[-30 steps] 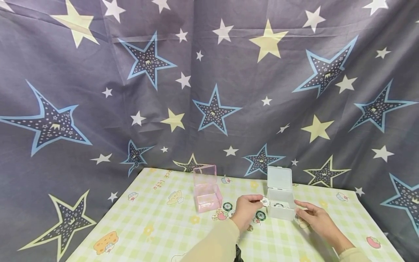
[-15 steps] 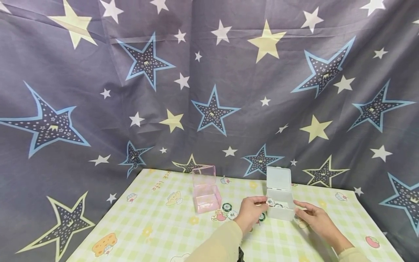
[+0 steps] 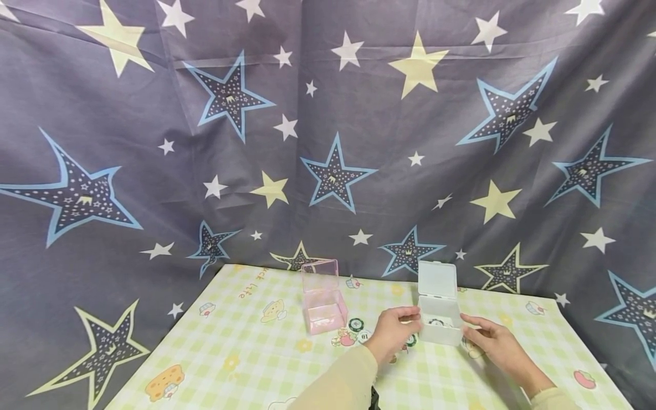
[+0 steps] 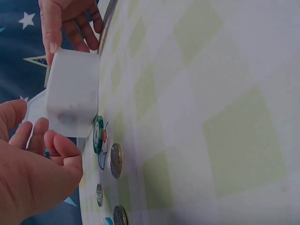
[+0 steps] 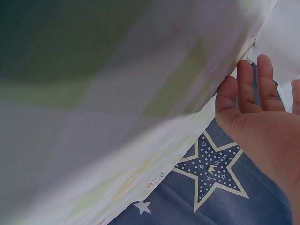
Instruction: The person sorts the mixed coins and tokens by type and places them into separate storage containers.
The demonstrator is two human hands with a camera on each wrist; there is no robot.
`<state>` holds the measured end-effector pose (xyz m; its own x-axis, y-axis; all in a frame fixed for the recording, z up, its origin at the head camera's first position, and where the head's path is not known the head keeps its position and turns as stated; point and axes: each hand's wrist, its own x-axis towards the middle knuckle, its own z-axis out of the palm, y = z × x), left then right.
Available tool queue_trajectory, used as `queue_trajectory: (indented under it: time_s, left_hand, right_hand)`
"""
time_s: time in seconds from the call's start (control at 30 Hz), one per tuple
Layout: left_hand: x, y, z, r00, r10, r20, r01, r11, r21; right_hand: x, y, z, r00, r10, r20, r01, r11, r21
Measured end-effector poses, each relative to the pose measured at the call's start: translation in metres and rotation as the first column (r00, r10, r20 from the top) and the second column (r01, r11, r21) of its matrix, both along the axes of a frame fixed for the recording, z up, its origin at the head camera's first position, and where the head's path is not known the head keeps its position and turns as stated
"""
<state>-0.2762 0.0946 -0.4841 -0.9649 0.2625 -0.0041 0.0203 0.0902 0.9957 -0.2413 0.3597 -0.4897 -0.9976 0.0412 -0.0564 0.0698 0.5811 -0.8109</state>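
Star-printed cloth is hanging behind the checked table (image 3: 246,353), where we are steadying a small frosted box (image 3: 439,327), lid up, right of centre. Our left hand (image 3: 392,332), loosely curled and holding nothing, is hovering at its left wall; our right hand (image 3: 489,336), fingers straight, is bracing the right. We are judging it light, stiff and slippery, best gripped by opposite walls.

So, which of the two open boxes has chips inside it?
The white box, between the two hands. Round chips show inside it, while the pink box further left looks empty.
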Motion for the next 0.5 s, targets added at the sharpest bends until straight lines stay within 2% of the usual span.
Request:
queue_trajectory:
  time_s: [0.13,0.2,0.27,0.33,0.4,0.43,0.5]
  left_hand:
    - [-0.001,-0.002,0.000,1.000,0.004,-0.002,-0.004,1.000,-0.009]
    - [-0.003,-0.004,-0.001,1.000,0.000,-0.026,-0.001,1.000,-0.016]
    - [-0.006,-0.007,-0.002,0.998,-0.001,-0.068,-0.001,0.999,-0.040]
    - [-0.010,-0.012,-0.003,0.989,0.004,-0.151,-0.022,0.993,-0.118]
    - [-0.012,-0.016,-0.004,0.969,0.011,-0.248,-0.073,0.967,-0.244]
    - [-0.013,-0.018,-0.004,0.956,0.011,-0.293,-0.108,0.941,-0.320]
    - [-0.014,-0.021,-0.006,0.926,-0.008,-0.378,-0.179,0.872,-0.457]
  right_hand:
    - [-0.001,0.001,-0.001,1.000,0.001,-0.001,-0.001,1.000,0.002]
    - [-0.001,0.002,-0.001,1.000,-0.001,-0.003,0.001,1.000,0.004]
    - [-0.001,0.001,-0.001,1.000,-0.002,-0.002,0.002,1.000,-0.001]
    - [-0.001,0.001,0.000,1.000,-0.001,0.000,0.001,1.000,-0.005]
    - [0.000,0.000,0.000,1.000,0.003,-0.001,-0.003,1.000,-0.007]
    - [0.000,0.000,0.001,1.000,0.005,-0.001,-0.005,1.000,-0.006]
    - [0.000,0.001,0.001,1.000,0.008,0.000,-0.008,1.000,0.001]
